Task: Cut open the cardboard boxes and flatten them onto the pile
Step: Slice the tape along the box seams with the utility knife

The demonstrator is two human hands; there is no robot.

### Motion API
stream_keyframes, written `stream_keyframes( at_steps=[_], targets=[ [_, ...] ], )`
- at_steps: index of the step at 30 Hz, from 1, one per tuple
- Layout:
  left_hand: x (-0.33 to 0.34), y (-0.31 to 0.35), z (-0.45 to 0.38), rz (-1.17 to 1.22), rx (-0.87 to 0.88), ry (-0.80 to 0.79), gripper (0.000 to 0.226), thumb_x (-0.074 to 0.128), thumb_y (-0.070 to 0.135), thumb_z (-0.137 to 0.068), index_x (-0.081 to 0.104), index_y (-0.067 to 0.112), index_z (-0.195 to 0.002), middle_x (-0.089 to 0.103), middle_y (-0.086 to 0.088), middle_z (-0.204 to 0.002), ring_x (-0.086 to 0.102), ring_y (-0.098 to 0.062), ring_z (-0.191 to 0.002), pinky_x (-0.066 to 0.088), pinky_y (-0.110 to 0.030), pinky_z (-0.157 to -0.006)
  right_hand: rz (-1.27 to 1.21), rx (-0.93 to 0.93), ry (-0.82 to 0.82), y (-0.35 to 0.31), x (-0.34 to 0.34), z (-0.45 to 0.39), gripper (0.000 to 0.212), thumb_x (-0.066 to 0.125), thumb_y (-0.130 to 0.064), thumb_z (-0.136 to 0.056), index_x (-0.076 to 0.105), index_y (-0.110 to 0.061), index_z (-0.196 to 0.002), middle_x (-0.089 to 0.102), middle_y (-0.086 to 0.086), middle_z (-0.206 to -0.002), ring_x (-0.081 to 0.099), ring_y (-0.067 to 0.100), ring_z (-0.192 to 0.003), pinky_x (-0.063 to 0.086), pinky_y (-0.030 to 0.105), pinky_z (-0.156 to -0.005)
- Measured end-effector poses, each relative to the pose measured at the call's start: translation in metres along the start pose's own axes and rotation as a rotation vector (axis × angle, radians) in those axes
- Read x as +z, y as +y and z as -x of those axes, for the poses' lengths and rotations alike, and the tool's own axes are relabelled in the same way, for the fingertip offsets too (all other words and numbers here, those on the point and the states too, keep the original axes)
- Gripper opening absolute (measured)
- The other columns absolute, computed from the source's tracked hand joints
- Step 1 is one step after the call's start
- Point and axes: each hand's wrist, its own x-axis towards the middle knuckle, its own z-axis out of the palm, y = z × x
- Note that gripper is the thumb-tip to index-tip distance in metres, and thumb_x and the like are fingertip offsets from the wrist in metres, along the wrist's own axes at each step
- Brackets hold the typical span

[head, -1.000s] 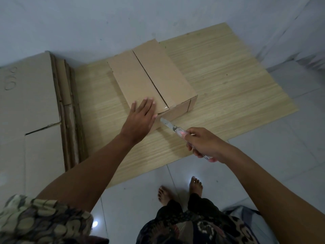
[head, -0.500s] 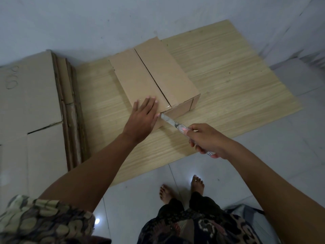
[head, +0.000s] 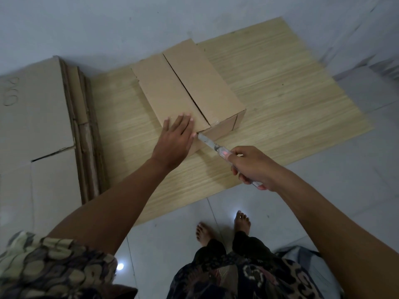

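Now the knife [head: 210, 143] tip has slid in to the near end of the box [head: 185, 91] on the wooden board [head: 291, 93], seemingly at the top seam. Right hand [head: 252, 167] grips the handle; left hand [head: 176, 138] presses flat on the lid. Flattened pile [head: 38, 117] waits left.

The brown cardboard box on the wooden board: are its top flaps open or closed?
Closed. Both top flaps of the brown cardboard box lie flat, meeting at a dark centre seam.

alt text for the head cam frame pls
A person's left hand presses flat on a closed cardboard box while the right hand holds a knife at its near edge. Flattened cardboard is stacked at left.
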Motion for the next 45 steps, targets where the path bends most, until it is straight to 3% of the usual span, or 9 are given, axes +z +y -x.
stream_keyframes(
  at_steps=[10,16,23,27,33,35,38,40,45],
  targets=[
    [0.0,0.003,-0.001,0.013,-0.032,-0.006,0.049,0.03,0.025,-0.108,0.052,-0.006,-0.14,0.051,-0.025,-0.147,0.047,-0.04,-0.138,0.039,-0.067,-0.108,0.003,-0.026,-0.018,-0.005,0.003,0.0,0.035,0.054,-0.053,-0.1,0.066,-0.02,-0.102,0.063,0.003,-0.074,0.044,0.007,-0.041,0.029,0.01,-0.035],
    [-0.001,0.003,0.001,0.039,-0.047,0.013,0.051,0.03,0.027,-0.108,0.05,-0.006,-0.141,0.049,-0.024,-0.149,0.045,-0.039,-0.141,0.036,-0.065,-0.111,-0.04,0.012,0.029,-0.003,0.005,-0.008,0.035,0.053,-0.054,-0.1,0.067,-0.022,-0.099,0.064,-0.001,-0.072,0.047,0.011,-0.045,0.03,0.015,-0.039],
    [0.005,0.0,0.001,0.057,-0.05,0.038,0.051,0.032,0.029,-0.109,0.048,-0.004,-0.145,0.046,-0.021,-0.152,0.041,-0.036,-0.144,0.034,-0.062,-0.115,-0.195,0.023,0.133,-0.002,0.021,-0.006,0.037,0.051,-0.05,-0.102,0.064,-0.015,-0.094,0.058,0.0,-0.066,0.044,0.005,-0.036,0.029,0.012,-0.035],
    [0.004,-0.005,-0.006,0.072,-0.073,0.029,0.05,0.033,0.028,-0.108,0.049,-0.002,-0.144,0.048,-0.02,-0.151,0.043,-0.039,-0.142,0.037,-0.063,-0.112,-0.163,-0.023,0.198,-0.002,0.039,-0.02,0.039,0.048,-0.057,-0.1,0.064,-0.022,-0.098,0.068,0.001,-0.079,0.056,0.009,-0.048,0.035,0.02,-0.043],
    [-0.008,-0.009,-0.014,0.114,-0.074,0.124,0.045,0.051,0.033,-0.095,0.062,0.004,-0.127,0.06,-0.014,-0.135,0.056,-0.035,-0.126,0.047,-0.057,-0.101,-0.241,-0.046,0.172,-0.001,0.028,-0.019,0.042,0.053,-0.059,-0.098,0.065,-0.019,-0.094,0.063,-0.002,-0.071,0.05,0.006,-0.041,0.032,0.015,-0.037],
    [-0.014,-0.014,-0.024,0.123,-0.123,0.078,0.059,0.054,0.045,-0.083,0.06,0.004,-0.124,0.057,-0.015,-0.131,0.053,-0.036,-0.122,0.043,-0.057,-0.101,-0.239,-0.008,0.149,-0.006,0.026,-0.019,0.044,0.052,-0.06,-0.098,0.065,-0.019,-0.092,0.061,-0.004,-0.067,0.049,0.008,-0.041,0.031,0.016,-0.038],
    [-0.005,-0.018,-0.029,0.072,-0.176,-0.078,0.089,0.042,0.058,-0.083,0.037,-0.002,-0.149,0.033,-0.023,-0.157,0.029,-0.04,-0.147,0.018,-0.061,-0.12,-0.167,-0.011,0.16,-0.014,0.025,-0.025,0.049,0.048,-0.059,-0.1,0.065,-0.014,-0.094,0.062,-0.002,-0.068,0.049,0.006,-0.039,0.029,0.014,-0.037],
    [0.004,-0.02,-0.029,0.039,-0.172,-0.108,0.091,0.035,0.061,-0.089,0.028,-0.003,-0.155,0.025,-0.025,-0.162,0.023,-0.039,-0.151,0.017,-0.058,-0.123,-0.119,-0.038,0.179,-0.016,0.027,-0.031,0.048,0.047,-0.054,-0.102,0.065,-0.01,-0.097,0.063,0.0,-0.072,0.052,0.005,-0.04,0.028,0.012,-0.034],
    [0.008,-0.022,-0.031,0.022,-0.173,-0.076,0.088,0.034,0.062,-0.092,0.031,-0.001,-0.154,0.028,-0.022,-0.162,0.026,-0.036,-0.151,0.02,-0.053,-0.123,-0.127,-0.009,0.132,-0.03,0.024,-0.042,0.045,0.048,-0.049,-0.104,0.058,-0.011,-0.084,0.056,-0.001,-0.059,0.042,0.0,-0.028,0.024,0.01,-0.029]
  ],
)
